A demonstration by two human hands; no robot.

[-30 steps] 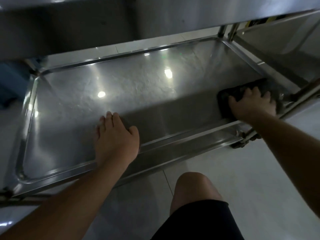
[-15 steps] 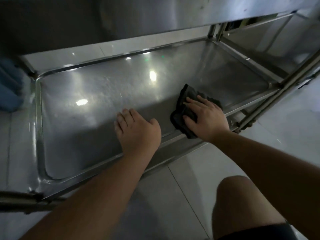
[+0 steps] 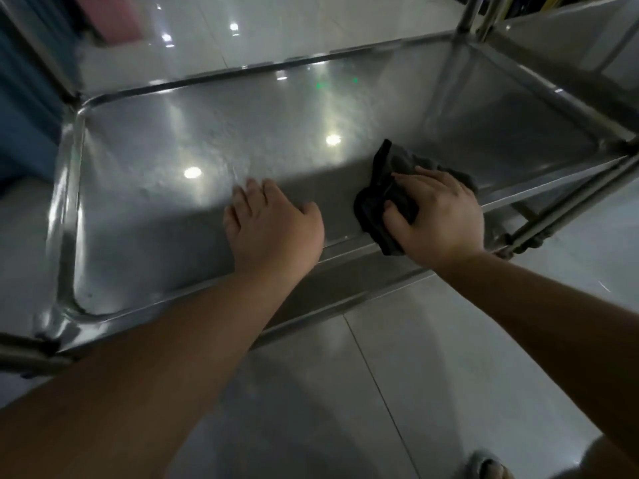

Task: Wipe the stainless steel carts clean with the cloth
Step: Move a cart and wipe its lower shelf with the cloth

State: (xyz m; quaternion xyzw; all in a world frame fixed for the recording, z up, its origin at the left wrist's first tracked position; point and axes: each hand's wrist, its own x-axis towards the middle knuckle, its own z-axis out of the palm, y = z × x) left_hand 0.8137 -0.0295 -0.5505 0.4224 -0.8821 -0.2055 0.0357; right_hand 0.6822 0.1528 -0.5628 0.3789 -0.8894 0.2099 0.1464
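The bottom shelf of a stainless steel cart [image 3: 145, 216] fills the view, a shallow tray with a raised rim. A dark crumpled cloth [image 3: 383, 188] lies on the shelf near its front rim, right of centre. My right hand [image 3: 435, 216] lies on top of the cloth, its thumb curled round the cloth's near fold. My left hand [image 3: 273, 226] rests palm down on the shelf, fingers straight, just left of the cloth and apart from it.
Steel uprights [image 3: 567, 205] stand at the cart's right corners, and a second cart shelf [image 3: 567, 39] sits beyond them. Pale floor tiles [image 3: 415, 375] lie in front. A blue object [image 3: 20, 98] stands at the far left.
My right hand dragged the cloth from the shelf's right end leftward to near my left hand. The camera view rose, so the upper shelf has left the frame.
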